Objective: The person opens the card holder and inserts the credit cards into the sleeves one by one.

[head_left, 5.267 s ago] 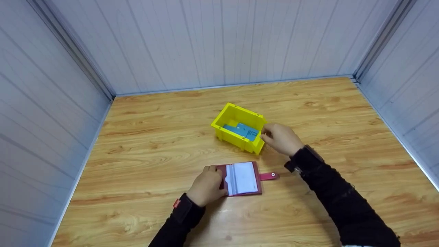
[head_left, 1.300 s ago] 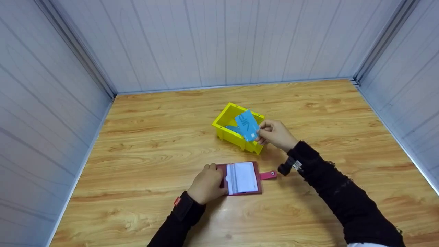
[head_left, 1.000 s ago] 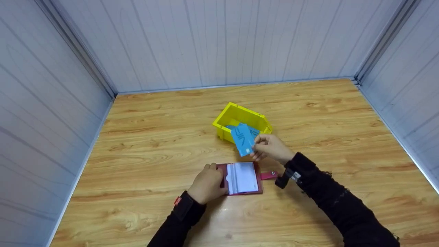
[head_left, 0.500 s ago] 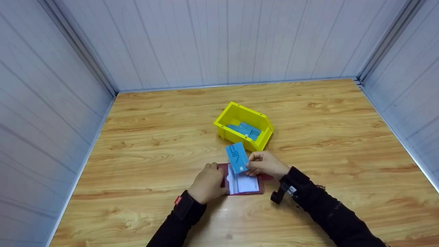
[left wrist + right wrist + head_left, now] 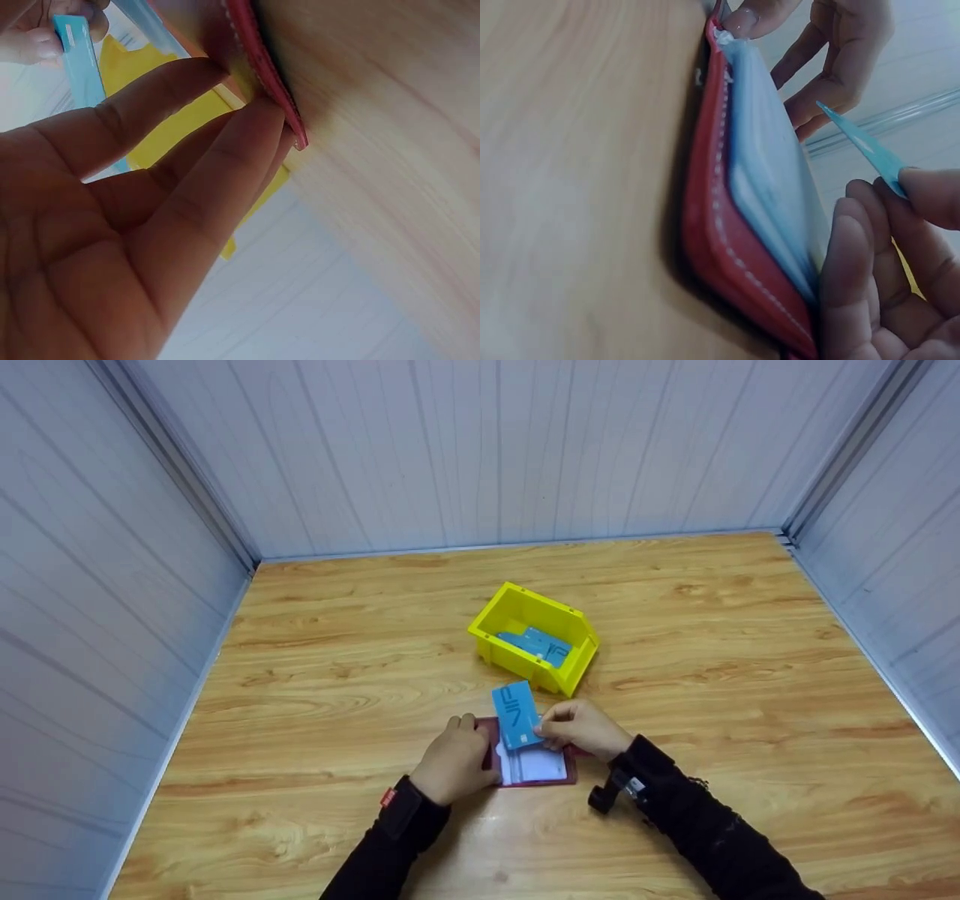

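Observation:
A red card holder [image 5: 571,771] with clear plastic sleeves lies spread open on the table in the head view. My left hand [image 5: 452,761] holds its left cover, thumb by the lower edge; in the left wrist view the fingertips meet the stitched red edge [image 5: 259,64]. Between thumb and fingers, my right hand [image 5: 585,729] pinches a blue VIP card [image 5: 515,712] by its lower right corner. The card is tilted above the sleeves and hides part of them. In the right wrist view, this card [image 5: 866,146] appears nearly edge-on, apart from the sleeves [image 5: 769,165].
Just behind the card holder stands a yellow bin [image 5: 510,658] with several blue cards [image 5: 536,643] inside. Pale panel walls [image 5: 480,457] border the wooden table [image 5: 337,660] at the back and both sides.
My right hand has taken a blue card out of the yellow bin and brought it toward me, down over the card holder. The left hand has stayed on the cover.

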`<state>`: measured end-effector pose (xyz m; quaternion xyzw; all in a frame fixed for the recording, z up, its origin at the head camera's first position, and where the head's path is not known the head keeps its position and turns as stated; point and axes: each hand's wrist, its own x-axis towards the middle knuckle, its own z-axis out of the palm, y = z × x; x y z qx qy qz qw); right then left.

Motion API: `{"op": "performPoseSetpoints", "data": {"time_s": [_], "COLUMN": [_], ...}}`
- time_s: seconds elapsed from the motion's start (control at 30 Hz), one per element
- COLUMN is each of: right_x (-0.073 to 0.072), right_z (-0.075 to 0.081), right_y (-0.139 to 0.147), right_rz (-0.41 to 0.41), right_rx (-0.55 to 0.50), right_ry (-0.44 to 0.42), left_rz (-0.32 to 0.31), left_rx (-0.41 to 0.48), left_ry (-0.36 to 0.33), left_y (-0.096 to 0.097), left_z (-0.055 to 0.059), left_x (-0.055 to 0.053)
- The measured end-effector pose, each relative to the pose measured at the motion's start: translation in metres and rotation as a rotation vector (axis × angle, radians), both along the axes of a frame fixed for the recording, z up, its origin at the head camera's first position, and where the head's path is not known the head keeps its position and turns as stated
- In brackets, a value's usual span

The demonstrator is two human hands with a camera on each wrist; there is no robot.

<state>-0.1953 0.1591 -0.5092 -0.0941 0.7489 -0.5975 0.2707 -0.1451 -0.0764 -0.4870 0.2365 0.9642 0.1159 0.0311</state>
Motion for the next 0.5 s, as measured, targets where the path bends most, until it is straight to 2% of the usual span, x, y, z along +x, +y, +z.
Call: {"op": "performPoseSetpoints", "data": {"time_s": [0.13,0.27,0.4,0.5], "right_x": [0.001,0.001,0.001,0.0], "right_z": [0.0,-0.001,-0.002,-0.002], "right_y": [-0.001,-0.001,0.0,0.001], "right_rz": [0.005,0.011,0.028,0.034], "right_rx": [0.023,0.002,-0.026,-0.03], "right_ry": [0.01,0.005,0.004,0.0], "left_rz": [0.017,0.101,0.202,0.25], "left_rx": [0.03,0.113,0.249,0.385], "left_ry": [-0.008,-0.038,-0.091,-0.145], "left_y": [0.0,0.001,0.004,0.006], "left_z": [0.0,0.001,0.001,0.002], "left_x": [-0.001,-0.004,-0.009,-0.012]}}
